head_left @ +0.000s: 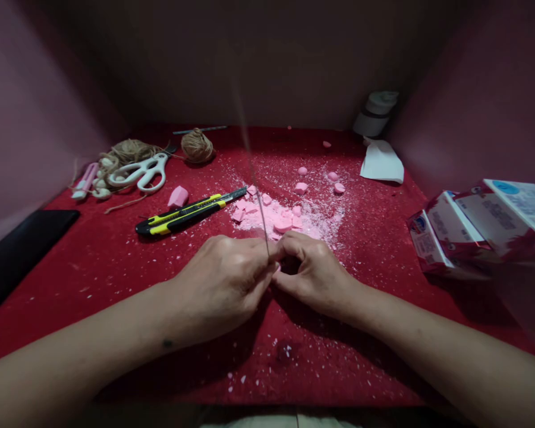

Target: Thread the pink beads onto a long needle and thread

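Observation:
My left hand (232,270) and my right hand (316,270) meet low over the red cloth, fingertips pressed together. A long, thin rod (259,199) rises from between the fingers, its upper end blurring towards me. My left fingers are closed around its lower end. A small pink piece (277,268) shows at the fingertips, pinched by my right thumb and finger; most of it is hidden. Just beyond the hands lie pink shavings and chunks (283,223) in a pile of powder. A black and yellow utility knife (185,215) rests left of the pile, blade out.
White-handled scissors (145,172), a twine ball (197,146), loose twine (131,151), a pink cutter (85,181) and a pink block (178,196) lie left. Rounded pink pieces (302,171), white paper (382,161), a white roll (377,113) and boxes (468,229) are right. A black flat object (27,252) lies far left.

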A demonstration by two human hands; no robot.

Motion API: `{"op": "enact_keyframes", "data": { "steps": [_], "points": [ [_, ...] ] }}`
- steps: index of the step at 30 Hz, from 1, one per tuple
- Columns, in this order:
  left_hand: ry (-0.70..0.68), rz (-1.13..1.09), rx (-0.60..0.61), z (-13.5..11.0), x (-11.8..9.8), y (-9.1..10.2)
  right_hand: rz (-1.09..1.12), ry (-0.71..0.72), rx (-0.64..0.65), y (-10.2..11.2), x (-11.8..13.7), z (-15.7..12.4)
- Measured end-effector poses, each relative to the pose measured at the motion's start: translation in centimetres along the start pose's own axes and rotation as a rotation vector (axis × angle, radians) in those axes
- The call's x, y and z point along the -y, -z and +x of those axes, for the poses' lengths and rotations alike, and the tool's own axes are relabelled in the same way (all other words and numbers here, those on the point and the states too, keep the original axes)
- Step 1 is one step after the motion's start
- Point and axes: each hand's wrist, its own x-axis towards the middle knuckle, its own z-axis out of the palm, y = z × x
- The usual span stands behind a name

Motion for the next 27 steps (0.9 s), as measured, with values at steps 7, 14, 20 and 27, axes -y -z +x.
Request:
{"op": "enact_keyframes", "data": {
  "steps": [7,14,20,27],
  "points": [
    [-0.009,0.057,-0.025,0.3,0.4,-0.1,0.000,-0.020,0.012,0.0,0.0,0.0],
    [-0.029,-0.011,0.011,0.2,-0.2,-0.3,0.003,-0.029,0.026,-0.1,-0.1,0.1],
    [-0.021,0.056,-0.014,0.5,0.7,0.1,0.001,-0.026,0.010,-0.1,0.0,0.1],
    [-0.054,0.009,0.007,0.4,0.0,-0.1,-0.017,-0.010,0.016,-0.1,-0.1,0.0]
  ]
}}
